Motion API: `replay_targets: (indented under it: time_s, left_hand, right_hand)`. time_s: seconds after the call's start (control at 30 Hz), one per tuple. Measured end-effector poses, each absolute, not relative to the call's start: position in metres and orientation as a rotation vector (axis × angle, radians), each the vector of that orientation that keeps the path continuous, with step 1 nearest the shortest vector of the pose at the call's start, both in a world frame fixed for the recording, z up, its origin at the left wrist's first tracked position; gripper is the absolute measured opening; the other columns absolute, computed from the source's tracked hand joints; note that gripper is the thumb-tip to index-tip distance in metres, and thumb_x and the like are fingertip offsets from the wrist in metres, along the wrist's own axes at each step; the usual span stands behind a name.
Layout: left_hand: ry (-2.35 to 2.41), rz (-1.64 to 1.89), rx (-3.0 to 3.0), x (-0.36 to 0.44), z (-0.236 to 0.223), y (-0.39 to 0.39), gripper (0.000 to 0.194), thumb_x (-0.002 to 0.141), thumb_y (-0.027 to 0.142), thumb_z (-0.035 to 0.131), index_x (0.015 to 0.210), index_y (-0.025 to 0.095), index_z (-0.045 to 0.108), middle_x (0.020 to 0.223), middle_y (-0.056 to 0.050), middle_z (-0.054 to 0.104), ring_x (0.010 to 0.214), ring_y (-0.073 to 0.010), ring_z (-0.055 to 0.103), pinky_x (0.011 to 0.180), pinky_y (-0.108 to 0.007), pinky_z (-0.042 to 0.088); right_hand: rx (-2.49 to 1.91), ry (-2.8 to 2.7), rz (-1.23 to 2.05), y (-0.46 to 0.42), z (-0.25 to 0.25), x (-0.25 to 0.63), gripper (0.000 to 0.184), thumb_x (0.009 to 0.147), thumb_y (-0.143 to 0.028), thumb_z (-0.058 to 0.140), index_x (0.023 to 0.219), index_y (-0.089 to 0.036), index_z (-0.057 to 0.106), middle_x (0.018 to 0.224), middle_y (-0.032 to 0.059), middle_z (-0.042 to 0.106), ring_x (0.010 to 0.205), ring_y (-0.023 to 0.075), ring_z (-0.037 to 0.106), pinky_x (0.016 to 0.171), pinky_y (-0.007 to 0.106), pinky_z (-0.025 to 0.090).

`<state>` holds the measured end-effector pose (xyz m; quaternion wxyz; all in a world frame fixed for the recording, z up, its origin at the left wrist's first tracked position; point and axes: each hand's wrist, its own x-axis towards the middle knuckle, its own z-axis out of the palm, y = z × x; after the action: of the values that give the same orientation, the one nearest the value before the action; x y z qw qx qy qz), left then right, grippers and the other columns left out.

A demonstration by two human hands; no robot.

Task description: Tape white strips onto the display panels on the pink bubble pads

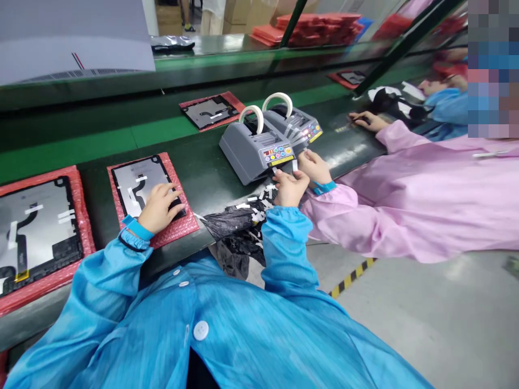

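My left hand (pixel 160 208) rests with fingers spread over the right edge of a tablet screen panel (pixel 127 186). The panel lies back side up on a red bubble-wrap sheet (pixel 182 229) and carries white tape strips and a black flex cable. At the front of the nearer grey tape dispenser (pixel 251 154), my right hand (pixel 290 189) has its fingers closed on a small strip of tape (pixel 295 166). Another whitish bit shows by its other fingertip. Just right of it, a co-worker's hand (pixel 317 167) is at the second tape dispenser (pixel 300 121).
A larger-looking panel (pixel 44 227) on red wrap lies at left, another panel (pixel 211 112) behind. A black plastic bag (pixel 229 224) dotted with tape scraps hangs at the bench edge. A co-worker in a pink sleeve (pixel 336 208) sits close on the right. Red wrap (pixel 320 28) is stacked on the shelf.
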<state>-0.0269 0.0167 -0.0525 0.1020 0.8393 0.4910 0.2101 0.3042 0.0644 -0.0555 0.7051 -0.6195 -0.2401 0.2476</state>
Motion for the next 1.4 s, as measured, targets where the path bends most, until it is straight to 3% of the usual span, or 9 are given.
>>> replay_targets:
  time_s: [0.2,0.37,0.5,0.67,0.87,1.03,1.2,1.4]
  left_hand:
    - [1.323,0.734,2.367,-0.009,-0.036,0.023,0.031,0.086,0.040,0.051,0.105,0.019,0.063,0.112,-0.010,0.063,0.106,-0.0251,0.054,0.098,-0.046,0.040]
    - [1.274,0.853,2.125,0.019,-0.011,0.024,0.029,0.085,0.042,0.053,0.097,0.017,0.064,0.090,-0.006,0.067,0.083,-0.0172,0.060,0.081,-0.032,0.047]
    - [1.289,0.862,1.981,0.015,-0.008,0.022,0.024,0.084,0.037,0.055,0.077,0.016,0.062,0.076,-0.002,0.063,0.070,-0.0129,0.056,0.067,-0.025,0.045]
    - [1.456,0.921,1.768,-0.008,-0.020,0.017,0.018,0.082,0.027,0.055,0.067,0.016,0.056,0.065,0.001,0.058,0.064,-0.0109,0.052,0.063,-0.023,0.042]
    - [1.518,0.939,1.679,-0.020,-0.028,0.018,0.019,0.081,0.028,0.056,0.066,0.016,0.054,0.064,0.002,0.056,0.062,-0.0108,0.049,0.063,-0.024,0.041]
    - [1.647,0.842,1.699,-0.025,-0.033,0.030,0.016,0.082,0.024,0.054,0.069,0.017,0.056,0.071,0.000,0.060,0.069,-0.0135,0.053,0.070,-0.028,0.043]
    - [2.007,0.538,1.730,-0.024,-0.040,0.046,0.014,0.082,0.023,0.055,0.071,0.017,0.059,0.092,-0.008,0.061,0.101,-0.0256,0.051,0.088,-0.040,0.039]
    - [2.097,0.399,1.694,-0.022,-0.047,0.050,0.016,0.084,0.025,0.054,0.072,0.018,0.062,0.102,-0.011,0.057,0.111,-0.0313,0.044,0.090,-0.045,0.036]
  right_hand:
    - [-1.318,-0.878,0.364,0.035,-0.038,0.289,0.046,0.068,-0.024,0.068,0.091,-0.026,0.027,0.066,-0.0093,0.054,0.060,0.0098,0.056,0.064,0.026,0.047]
    - [-1.158,-1.373,0.772,0.012,-0.014,0.233,0.047,0.070,-0.033,0.070,0.095,-0.026,0.030,0.071,-0.0064,0.055,0.061,0.0113,0.056,0.059,0.027,0.045]
    - [-1.080,-1.552,1.075,0.021,-0.015,0.190,0.050,0.069,-0.037,0.071,0.097,-0.026,0.031,0.076,-0.0049,0.054,0.061,0.0112,0.058,0.059,0.028,0.046]
    - [-1.083,-1.539,1.219,0.041,-0.029,0.169,0.054,0.066,-0.041,0.073,0.094,-0.026,0.030,0.076,-0.0048,0.057,0.067,0.0131,0.062,0.064,0.029,0.050]
    - [-1.059,-1.558,1.332,0.052,-0.043,0.154,0.052,0.066,-0.037,0.072,0.093,-0.027,0.029,0.070,-0.0077,0.056,0.062,0.0120,0.061,0.063,0.029,0.050]
    - [-1.070,-1.552,1.322,0.071,-0.057,0.138,0.050,0.067,-0.029,0.069,0.094,-0.027,0.027,0.070,-0.0089,0.054,0.061,0.0114,0.060,0.063,0.029,0.050]
    - [-1.219,-1.588,1.272,0.093,-0.079,0.120,0.047,0.064,-0.018,0.062,0.091,-0.026,0.025,0.064,-0.0105,0.053,0.054,0.0115,0.058,0.060,0.028,0.048]
    - [-1.332,-1.655,1.230,0.100,-0.087,0.110,0.042,0.062,-0.016,0.056,0.089,-0.025,0.025,0.058,-0.0116,0.052,0.052,0.0122,0.058,0.058,0.026,0.045]
